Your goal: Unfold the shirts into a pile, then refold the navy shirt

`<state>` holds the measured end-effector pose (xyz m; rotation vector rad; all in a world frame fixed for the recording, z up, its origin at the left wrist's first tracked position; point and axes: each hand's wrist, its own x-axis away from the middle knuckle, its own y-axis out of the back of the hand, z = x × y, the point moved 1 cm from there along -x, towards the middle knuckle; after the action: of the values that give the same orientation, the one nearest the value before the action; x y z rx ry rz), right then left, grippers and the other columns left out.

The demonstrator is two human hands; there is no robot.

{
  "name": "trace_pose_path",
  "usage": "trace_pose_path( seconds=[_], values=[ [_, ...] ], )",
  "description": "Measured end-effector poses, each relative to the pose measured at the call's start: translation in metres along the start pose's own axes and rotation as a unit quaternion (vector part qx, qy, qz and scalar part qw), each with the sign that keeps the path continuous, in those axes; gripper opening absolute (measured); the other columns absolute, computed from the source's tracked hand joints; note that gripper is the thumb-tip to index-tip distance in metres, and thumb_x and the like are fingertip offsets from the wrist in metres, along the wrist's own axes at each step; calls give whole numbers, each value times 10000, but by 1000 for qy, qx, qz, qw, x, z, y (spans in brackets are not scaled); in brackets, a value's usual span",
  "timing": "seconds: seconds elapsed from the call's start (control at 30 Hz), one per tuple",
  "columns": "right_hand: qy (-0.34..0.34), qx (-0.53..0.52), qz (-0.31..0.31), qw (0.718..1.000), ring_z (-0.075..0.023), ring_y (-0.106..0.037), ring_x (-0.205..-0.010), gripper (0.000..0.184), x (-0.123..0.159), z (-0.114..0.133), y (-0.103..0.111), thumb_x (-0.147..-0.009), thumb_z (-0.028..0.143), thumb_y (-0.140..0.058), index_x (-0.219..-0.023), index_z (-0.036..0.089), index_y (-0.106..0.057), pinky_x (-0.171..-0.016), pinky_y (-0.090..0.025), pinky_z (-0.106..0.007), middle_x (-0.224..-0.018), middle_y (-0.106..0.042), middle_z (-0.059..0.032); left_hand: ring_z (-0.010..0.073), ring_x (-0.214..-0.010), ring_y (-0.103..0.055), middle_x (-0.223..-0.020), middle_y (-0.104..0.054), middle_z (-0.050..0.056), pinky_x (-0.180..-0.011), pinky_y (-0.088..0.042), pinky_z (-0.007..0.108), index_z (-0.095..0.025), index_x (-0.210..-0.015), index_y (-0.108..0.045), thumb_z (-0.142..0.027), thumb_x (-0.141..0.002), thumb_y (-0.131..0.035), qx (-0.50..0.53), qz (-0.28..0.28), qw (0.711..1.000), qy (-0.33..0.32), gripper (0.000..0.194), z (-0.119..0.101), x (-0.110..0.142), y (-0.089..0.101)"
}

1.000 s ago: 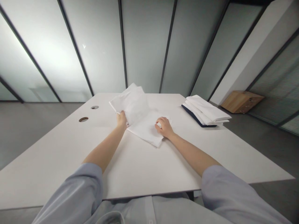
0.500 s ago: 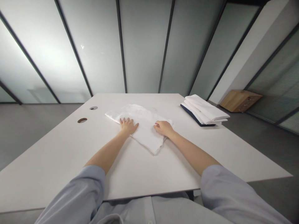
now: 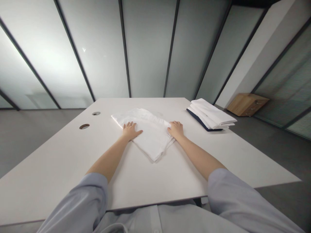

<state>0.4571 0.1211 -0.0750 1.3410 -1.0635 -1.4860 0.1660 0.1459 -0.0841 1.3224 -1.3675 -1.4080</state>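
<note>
A folded white cloth (image 3: pixel 152 136) lies on the table in front of me, one corner pointing toward me and its far side slightly wrinkled. My left hand (image 3: pixel 130 131) rests flat on its left edge, fingers and thumb apart. At the right edge, my right hand (image 3: pixel 176 129) lies palm down with the fingers extended, partly over the cloth and partly on the tabletop. The cloth under both palms is hidden.
The white table (image 3: pixel 145 181) carries a stack of folded white cloths (image 3: pixel 211 111) over a dark navy piece (image 3: pixel 202 122) at right. Two round holes, one open (image 3: pixel 84 126) and one grey-rimmed (image 3: pixel 96 113), are at left. A wooden cabinet (image 3: pixel 246 104) stands beyond.
My right hand has moved right to the cloth's edge, its curled fingers now extended. The cloth's near corner sits a little further left. My left hand stays on the left edge.
</note>
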Motion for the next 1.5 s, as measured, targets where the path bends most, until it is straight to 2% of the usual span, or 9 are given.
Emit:
trace_pose_path(
  seconds=[0.43, 0.57, 0.67, 0.8, 0.9, 1.0, 1.23, 1.33, 1.5],
  values=[
    [43, -112, -112, 987, -297, -485, -1101, 423, -6, 1, 3, -846, 149, -434, -1200, 194, -661, -1007, -318, -450, -1127, -646, -125, 292, -1334, -416, -1455, -453, 152, -1100, -308, 427, -164, -1386, -456, -446, -848, -551, 31, -56, 995, -75, 615, -6, 3, 4],
    [198, -199, -124, 952, -245, -549, -1011, 373, 11, 28, 15, -852, 116, -414, -1085, 193, -695, -955, -397, -389, -1029, -657, -105, 292, -1314, -436, -1523, -350, 140, -1044, -386, 398, -186, -1502, -260, -336, -831, -569, 44, -80, 990, -106, 753, -16, 7, 9],
    [351, -260, -49, 898, -203, -584, -968, 333, 37, 61, 19, -859, 116, -426, -1016, 217, -700, -899, -444, -334, -1006, -665, -76, 278, -1264, -497, -1597, -176, 106, -987, -443, 365, -269, -1531, -174, -255, -819, -570, 41, -88, 985, -142, 814, -27, 11, 12],
    [444, -321, 53, 835, -175, -622, -915, 275, 61, 87, 20, -873, 184, -460, -1015, 217, -694, -850, -471, -292, -992, -687, -54, 247, -1203, -560, -1557, -292, 77, -978, -463, 329, -279, -1409, -448, -201, -801, -575, 20, -26, 973, -227, 626, -35, 14, 9],
    [335, -378, -5, 863, -186, -621, -970, 313, 50, 76, 21, -928, 289, -407, -1078, 195, -665, -876, -470, -297, -1046, -683, -72, 221, -1211, -556, -1399, -514, 94, -1041, -422, 315, -208, -1251, -598, -187, -802, -543, 62, -17, 963, -262, 453, -33, 12, 5],
    [181, -378, -62, 906, -195, -582, -1109, 443, 25, 47, 16, -985, 336, -249, -1170, 185, -622, -961, -436, -316, -1156, -659, -93, 196, -1232, -539, -1350, -567, 89, -1070, -396, 313, -175, -1231, -606, -148, -798, -460, 157, -60, 953, -251, 458, -31, 8, 5],
    [147, -200, 162, 955, -223, -371, -1377, 514, -3, 19, -15, -1010, 456, -190, -1382, 250, -479, -1119, -277, -418, -1466, -459, -73, 219, -1201, -559, -1276, -636, 54, -1045, -412, 368, -169, -1209, -635, -216, -818, -360, 364, -115, 914, -139, 480, -22, 1, 12],
    [115, -125, 162, 972, -263, -371, -1374, 531, -8, 6, -16, -1000, 501, -206, -1366, 250, -496, -1097, -284, -461, -1461, -460, -102, 269, -1093, -614, -1119, -701, 108, -944, -471, 373, -132, -1079, -693, -311, -852, -348, 394, -200, 897, -7, 450, 2, -2, 18],
    [-81, -31, 143, 986, -360, -433, -1300, 619, -17, -39, -7, -957, 545, -298, -1334, 109, -523, -1050, -279, -549, -1374, -501, -234, 352, -1020, -629, -962, -707, 210, -858, -486, 437, -80, -952, -702, -413, -916, -227, 385, -258, 836, 293, 581, 51, -7, 18]
  ],
)
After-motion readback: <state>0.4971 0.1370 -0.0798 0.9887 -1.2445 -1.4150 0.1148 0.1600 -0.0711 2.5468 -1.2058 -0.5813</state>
